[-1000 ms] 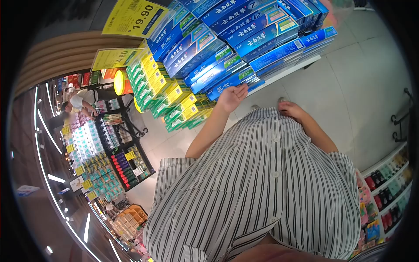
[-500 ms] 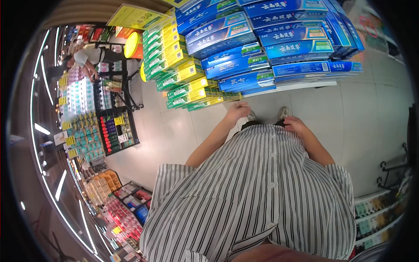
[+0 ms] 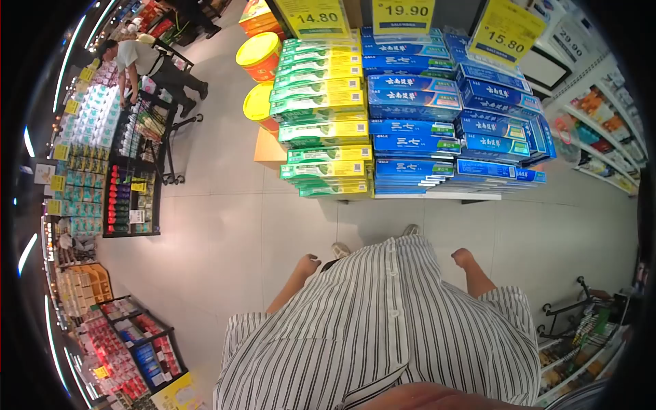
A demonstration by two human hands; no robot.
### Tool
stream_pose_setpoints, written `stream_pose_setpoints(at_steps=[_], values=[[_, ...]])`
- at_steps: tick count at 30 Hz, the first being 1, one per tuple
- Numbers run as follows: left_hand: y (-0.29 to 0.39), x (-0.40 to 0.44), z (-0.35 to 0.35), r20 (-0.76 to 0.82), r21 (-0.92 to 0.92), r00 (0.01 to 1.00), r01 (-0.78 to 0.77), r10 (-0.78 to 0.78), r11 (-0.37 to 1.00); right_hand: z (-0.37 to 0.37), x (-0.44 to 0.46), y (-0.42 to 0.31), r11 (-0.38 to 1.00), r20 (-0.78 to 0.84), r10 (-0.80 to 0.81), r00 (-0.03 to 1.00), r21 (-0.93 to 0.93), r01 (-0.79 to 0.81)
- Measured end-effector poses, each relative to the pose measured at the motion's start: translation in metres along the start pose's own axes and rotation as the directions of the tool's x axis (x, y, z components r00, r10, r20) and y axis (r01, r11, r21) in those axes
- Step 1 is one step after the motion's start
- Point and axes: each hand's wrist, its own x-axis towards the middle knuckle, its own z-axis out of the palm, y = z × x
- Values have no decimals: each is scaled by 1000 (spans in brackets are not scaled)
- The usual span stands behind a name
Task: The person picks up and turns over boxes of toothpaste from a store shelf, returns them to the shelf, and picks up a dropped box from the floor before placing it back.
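Note:
My left hand (image 3: 309, 264) hangs beside my striped shirt, its fingers loosely curled with nothing visible in them. On the other side, my right hand (image 3: 462, 257) is closed in a loose fist, also with nothing visible in it. Neither touches the display ahead. That display holds stacked green-and-yellow toothpaste boxes (image 3: 320, 102) on its left. Blue toothpaste boxes (image 3: 413, 137) fill the middle and right. Yellow price signs (image 3: 402, 15) stand above the stacks.
Round yellow-and-red tubs (image 3: 260, 58) stand left of the boxes. At the far left, a person (image 3: 147, 65) leans toward a shelf beside a black cart (image 3: 147, 123). A wheeled rack (image 3: 581, 307) stands at right. Pale floor tiles (image 3: 219, 225) surround my feet.
My view has turned and drawn back from the display, so the price signs and tubs show more fully. My hands have moved apart, down to my sides.

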Motion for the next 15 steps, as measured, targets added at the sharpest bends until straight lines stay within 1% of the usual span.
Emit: stream_pose_setpoints(at_steps=[1, 2, 3, 4, 5, 6, 7, 8, 9, 10, 11, 12, 13, 14, 15], values=[[-6, -2, -7, 1, -43, 1000, -1, 1, 999, 2, 5, -17, 998, 79, 62, 995, -6, -62], [-19, 1, -11, -8, -85, 1000, -13, 12, 996, -20, 6, -51, 964, 220, 214, 952, 107, -242], [-29, 5, -14, -16, -126, 1000, -24, 22, 992, -29, 5, -73, 998, 103, -62, 993, -7, 63], [-38, 8, -19, -12, -143, 999, -46, 45, 989, -40, 14, -102, 988, 117, -132, 984, -66, 140], [-48, 6, -23, -41, -162, 999, -27, 21, 986, -69, 21, -144, 997, 247, -54, 967, -34, 65], [-59, 4, -28, -66, -176, 998, -6, -5, 984, -93, 28, -181, 997, 276, 1, 961, 73, -22], [-69, 1, -32, -51, -180, 999, -20, 11, 983, -114, 24, -217, 856, 125, 156, 980, 477, -197], [-80, -3, -37, -48, -170, 999, 8, -16, 985, -97, 38, -235, 514, 105, 237, 966, 830, -217], [-90, -2, -42, -44, -157, 998, 36, -43, 987, -77, 52, -248, 55, 115, 320, 941, 989, -140], [-101, 0, -46, -26, -153, 999, 24, -28, 988, -104, 47, -269, 263, 82, 316, 945, 950, -170], [-115, 2, -51, -1, -120, 999, 53, -53, 991, -146, 40, -286, 456, 59, 303, 951, 867, -199], [-128, 3, -57, 23, -85, 997, 81, -79, 993, -139, 55, -279, 674, -18, 214, 977, 727, -134], [-144, 9, -59, 43, -75, 997, 70, -67, 995, -142, 63, -278, 842, -65, 105, 992, 537, -54], [-156, 19, -60, 19, -8, 998, 57, -57, 998, -143, 64, -274, 863, 37, 153, 987, 482, -152], [-170, 33, -58, -6, 59, 999, 43, -43, 997, -170, 52, -284, 876, 136, 205, 969, 416, -244]])
